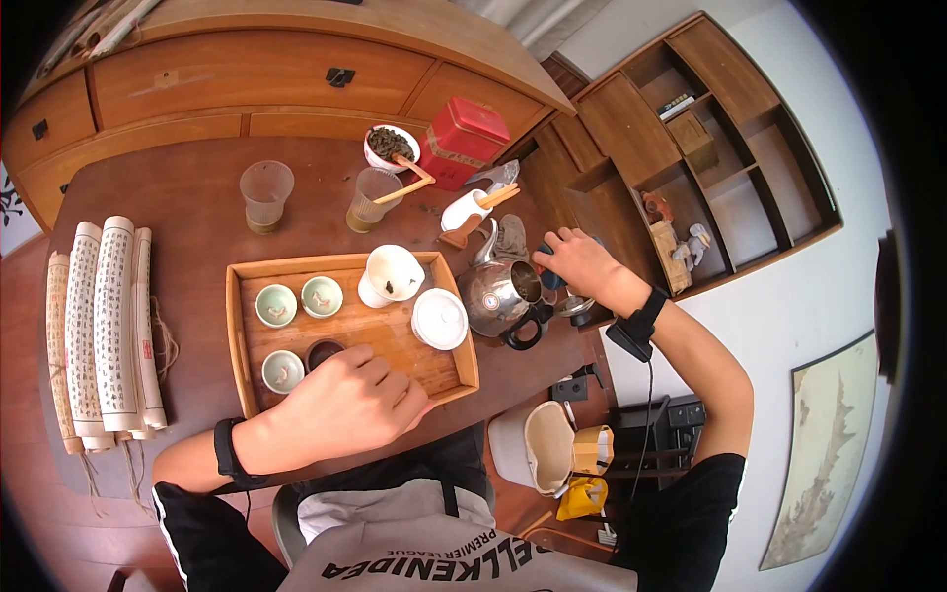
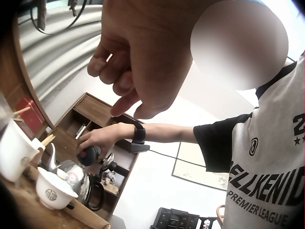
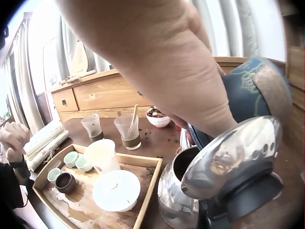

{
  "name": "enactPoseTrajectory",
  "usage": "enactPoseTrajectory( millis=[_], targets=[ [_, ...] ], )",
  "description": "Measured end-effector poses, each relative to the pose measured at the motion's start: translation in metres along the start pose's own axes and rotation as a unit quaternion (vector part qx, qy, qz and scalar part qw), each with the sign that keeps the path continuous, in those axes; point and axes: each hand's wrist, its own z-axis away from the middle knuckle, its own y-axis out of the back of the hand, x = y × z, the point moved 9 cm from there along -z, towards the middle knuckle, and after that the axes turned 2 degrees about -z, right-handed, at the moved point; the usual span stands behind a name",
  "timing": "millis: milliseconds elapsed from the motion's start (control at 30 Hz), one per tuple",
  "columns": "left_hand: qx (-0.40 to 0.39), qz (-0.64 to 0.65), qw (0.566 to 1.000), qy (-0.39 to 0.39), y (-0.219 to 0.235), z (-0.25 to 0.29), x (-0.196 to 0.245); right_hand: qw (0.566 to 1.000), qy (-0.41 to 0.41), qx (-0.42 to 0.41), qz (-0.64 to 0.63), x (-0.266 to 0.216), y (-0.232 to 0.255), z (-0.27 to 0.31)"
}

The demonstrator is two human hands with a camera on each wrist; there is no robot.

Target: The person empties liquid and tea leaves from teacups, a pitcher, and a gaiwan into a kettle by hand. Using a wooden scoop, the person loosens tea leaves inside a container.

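Fingers (image 2: pixel 124 85) of the left hand (image 1: pixel 340 409) are loosely curled with nothing in their hold; that hand hangs over the near edge of a wooden tray (image 1: pixel 380 331). On the other side, the right hand (image 1: pixel 592 268) grips a dark blue vessel (image 3: pixel 238 93) with a green pattern, its fingers wrapped round the body (some of them are hidden behind the wrist and the vessel, so how tightly they close I cannot tell). The vessel is tilted above a shiny metal kettle (image 1: pixel 488 306), which stands on the tabletop (image 1: pixel 197 207) just beside the tray's right end. The kettle's mouth is uncovered, and a domed metal lid (image 3: pixel 233 155) with black fittings is tipped up near the right hand; whether the two touch is not clear.

Inside the tray sit three pale green cups (image 1: pixel 276 306), a dark brown cup (image 3: pixel 65 183) partly behind the left hand in the head view, a white pitcher (image 1: pixel 393 276) and a lidded white bowl (image 1: pixel 439 319). Beyond the tray are two clear tumblers (image 1: pixel 266 192), the right one with a light wooden stick leaning in it, then a bowl of dark leaves (image 1: pixel 392 148) close to a red tin (image 1: pixel 466 143). A white holder (image 1: pixel 464 210) of wooden tools stands behind the kettle, and rolled scrolls (image 1: pixel 104 326) lie well to the left.
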Motion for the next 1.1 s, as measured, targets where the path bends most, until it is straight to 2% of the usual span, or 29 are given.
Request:
enactPoseTrajectory(
  millis=[1100],
  targets=[
    [-0.012, -0.003, 0.999, 0.03, -0.0006, 0.0003, -0.0065, 1.0, 0.007, -0.014, -0.008, -0.0022, -0.0006, -0.0036]
  ],
)
